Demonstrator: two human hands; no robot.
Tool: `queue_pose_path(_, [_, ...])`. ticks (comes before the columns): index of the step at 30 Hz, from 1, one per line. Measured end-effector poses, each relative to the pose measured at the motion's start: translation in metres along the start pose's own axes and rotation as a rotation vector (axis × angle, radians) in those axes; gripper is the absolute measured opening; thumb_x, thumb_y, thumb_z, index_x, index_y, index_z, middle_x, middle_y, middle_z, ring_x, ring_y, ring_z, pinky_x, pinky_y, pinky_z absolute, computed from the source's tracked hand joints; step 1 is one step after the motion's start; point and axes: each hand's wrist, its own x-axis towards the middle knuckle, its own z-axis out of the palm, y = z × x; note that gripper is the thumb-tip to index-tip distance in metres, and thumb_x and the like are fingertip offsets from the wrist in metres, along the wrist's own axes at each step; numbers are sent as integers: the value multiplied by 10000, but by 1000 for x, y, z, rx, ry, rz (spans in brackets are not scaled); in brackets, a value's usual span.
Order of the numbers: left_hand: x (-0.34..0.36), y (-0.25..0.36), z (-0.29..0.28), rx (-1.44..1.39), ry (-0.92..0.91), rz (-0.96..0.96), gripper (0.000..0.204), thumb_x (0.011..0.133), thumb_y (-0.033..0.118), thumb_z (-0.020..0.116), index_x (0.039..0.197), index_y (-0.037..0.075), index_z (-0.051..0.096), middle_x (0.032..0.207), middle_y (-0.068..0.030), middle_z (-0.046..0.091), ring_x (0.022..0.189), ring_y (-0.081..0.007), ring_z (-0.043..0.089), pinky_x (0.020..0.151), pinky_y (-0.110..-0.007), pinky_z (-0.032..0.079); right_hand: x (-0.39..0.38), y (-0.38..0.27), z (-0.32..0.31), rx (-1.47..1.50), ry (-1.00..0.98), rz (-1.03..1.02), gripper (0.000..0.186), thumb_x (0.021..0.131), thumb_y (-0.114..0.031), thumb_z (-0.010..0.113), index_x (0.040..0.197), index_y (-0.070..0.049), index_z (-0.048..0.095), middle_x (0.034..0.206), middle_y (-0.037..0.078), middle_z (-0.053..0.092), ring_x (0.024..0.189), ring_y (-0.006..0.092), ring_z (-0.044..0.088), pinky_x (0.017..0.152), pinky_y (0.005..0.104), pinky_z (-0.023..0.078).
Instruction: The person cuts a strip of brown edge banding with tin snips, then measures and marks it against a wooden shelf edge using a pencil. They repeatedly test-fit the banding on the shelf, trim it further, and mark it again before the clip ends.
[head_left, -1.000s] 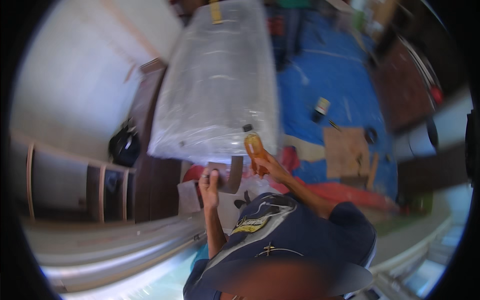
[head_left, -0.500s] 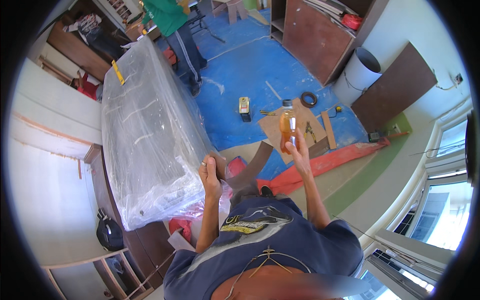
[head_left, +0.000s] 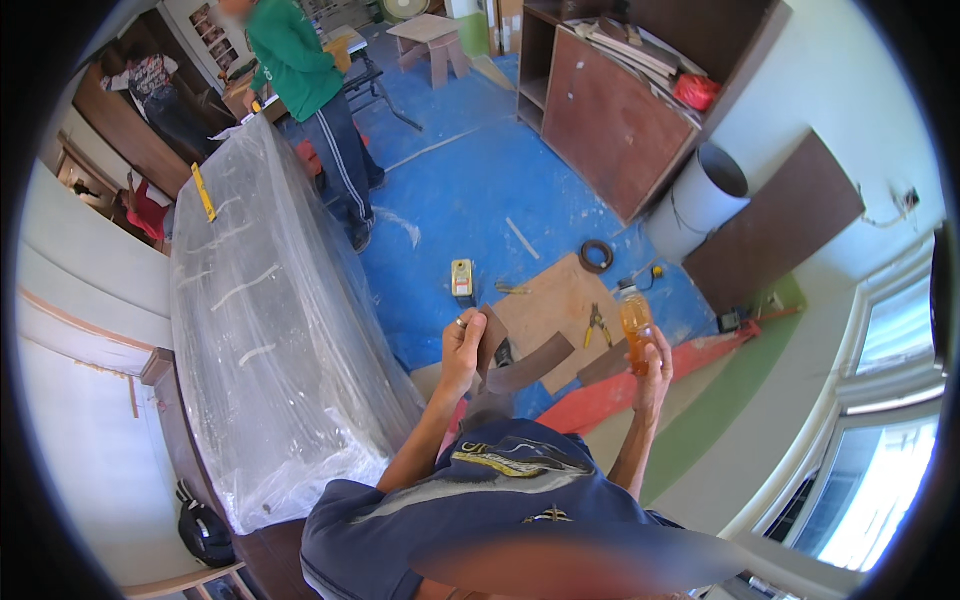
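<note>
My left hand [head_left: 463, 352] is closed round one end of a dark brown, flexible strip [head_left: 530, 369], which curls down and out to the right in front of my shirt. Amber liquid fills much of the clear plastic bottle [head_left: 635, 322] that my right hand [head_left: 653, 372] grips low on its side. The bottle is nearly upright, with its dark cap on. Beyond both hands, a pair of pliers [head_left: 598, 322] with yellow handles lies on a thin wooden board [head_left: 555, 290] on the floor. A rectangular tin [head_left: 461, 279] stands just past my left hand.
A long plastic-wrapped piece [head_left: 290, 330] fills the left side, with a yellow level [head_left: 204, 192] on top. Blue sheeting [head_left: 450, 190] covers the floor. A brown cabinet [head_left: 615, 120], a white bin [head_left: 700, 200] and a dark roll [head_left: 597, 256] stand ahead right. A person in green [head_left: 300, 60] works beyond.
My view has shifted, so the room sits further left and lower. My left hand has risen with the strip, and my right hand has moved right with the bottle, both still held.
</note>
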Motion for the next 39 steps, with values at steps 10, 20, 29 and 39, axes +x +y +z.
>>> queue_pose_path(10, [226,40,-54,93,352,190,469,1088,379,450,801,46,613,608,43,475,540,-47,441,525,-248,373,283,0,260,151,-233,-161,399,937,-243,673,1251,-24,563,1001,76,634,772,152,606,642,290,468])
queue_pose_path(20, [341,36,-102,125,426,194,475,1093,380,438,806,61,639,650,44,500,585,-43,405,536,-239,338,430,13,353,954,-271,54,461,946,-384,629,1223,-21,568,1086,126,631,755,176,564,638,284,457])
queue_pose_path(29, [489,-22,-116,244,400,136,479,1093,321,369,915,10,687,802,-51,646,793,-135,588,753,-305,474,552,116,424,1007,-599,349,547,1013,-359,532,1421,-2,460,1072,174,593,766,177,497,621,278,433])
queue_pose_path(39, [867,-41,-49,340,235,3,478,1101,347,364,936,43,694,732,-54,568,708,-144,534,678,-308,441,849,150,669,1013,-772,678,504,1023,-375,523,1393,-32,509,1197,179,598,820,223,524,641,317,459])
